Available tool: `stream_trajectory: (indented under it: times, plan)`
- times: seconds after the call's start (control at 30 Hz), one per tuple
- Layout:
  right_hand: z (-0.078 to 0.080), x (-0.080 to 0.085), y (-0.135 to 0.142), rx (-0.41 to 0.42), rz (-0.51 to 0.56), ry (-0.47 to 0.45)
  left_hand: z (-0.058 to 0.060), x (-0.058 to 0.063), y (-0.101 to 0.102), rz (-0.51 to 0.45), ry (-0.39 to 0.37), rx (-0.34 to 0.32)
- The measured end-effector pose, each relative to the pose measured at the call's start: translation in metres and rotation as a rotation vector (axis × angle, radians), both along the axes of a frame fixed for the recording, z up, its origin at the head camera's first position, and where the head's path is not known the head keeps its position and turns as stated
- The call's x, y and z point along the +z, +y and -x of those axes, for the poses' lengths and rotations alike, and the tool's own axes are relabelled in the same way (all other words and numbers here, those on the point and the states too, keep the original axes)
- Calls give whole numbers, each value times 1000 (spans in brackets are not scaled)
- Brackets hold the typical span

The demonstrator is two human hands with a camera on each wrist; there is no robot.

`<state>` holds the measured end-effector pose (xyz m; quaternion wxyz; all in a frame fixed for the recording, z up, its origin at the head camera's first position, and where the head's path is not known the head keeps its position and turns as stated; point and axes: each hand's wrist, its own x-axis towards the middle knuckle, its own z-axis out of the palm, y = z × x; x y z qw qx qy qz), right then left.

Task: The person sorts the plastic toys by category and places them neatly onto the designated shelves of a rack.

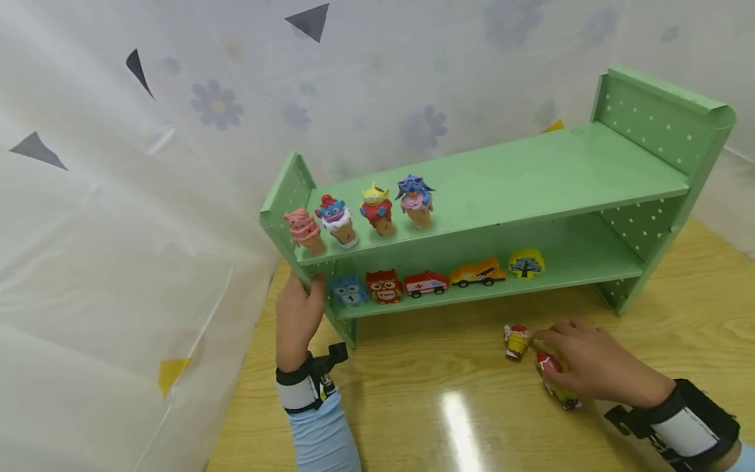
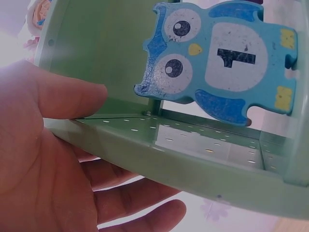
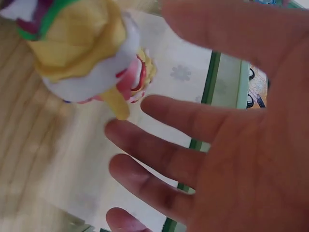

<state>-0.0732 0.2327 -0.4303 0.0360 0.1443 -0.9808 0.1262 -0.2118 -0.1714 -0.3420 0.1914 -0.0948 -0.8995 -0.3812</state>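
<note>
My left hand grips the left side panel of a green two-tier shelf. In the left wrist view the thumb lies on the panel's inner face, with the fingers outside it. A blue owl block marked 1 stands just inside, near the thumb. My right hand reaches over an ice-cream cone figurine lying on the table, its fingers spread loosely beside it. The right wrist view has the cone figurine close to the fingertips, not enclosed by them. Another small cone figurine lies just left of the fingertips.
The upper tier bears several cone figurines, among them a pink one and a blue-eared one. Below stand a red owl block, an ambulance, an orange truck and a tree block. A patterned sheet hangs behind the wooden table.
</note>
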Motion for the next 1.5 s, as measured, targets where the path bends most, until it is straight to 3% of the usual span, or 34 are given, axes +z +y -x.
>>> stream_trajectory:
  times: [0.2, 0.4, 0.93, 1.17, 1.27, 1.5]
  plan:
    - [-6, -6, 3, -10, -29, -90, 1, 0, -1, -2, -19, 5]
    - [-9, -13, 5, -4, -13, -86, 2, 0, -1, -1, -18, 1]
    - [-10, -23, 8, -2, 80, 1, 2, -1, -1, -3, -29, 9]
    - [-13, -22, 39, 22, 120, 188, 3, 0, 0, -1, -33, 11]
    - [-15, -27, 47, 35, 112, 228, 3, 0, 0, 3, -34, 13]
    - [-21, -34, 48, 6, 117, 143, 2, 0, 1, 9, -27, 18]
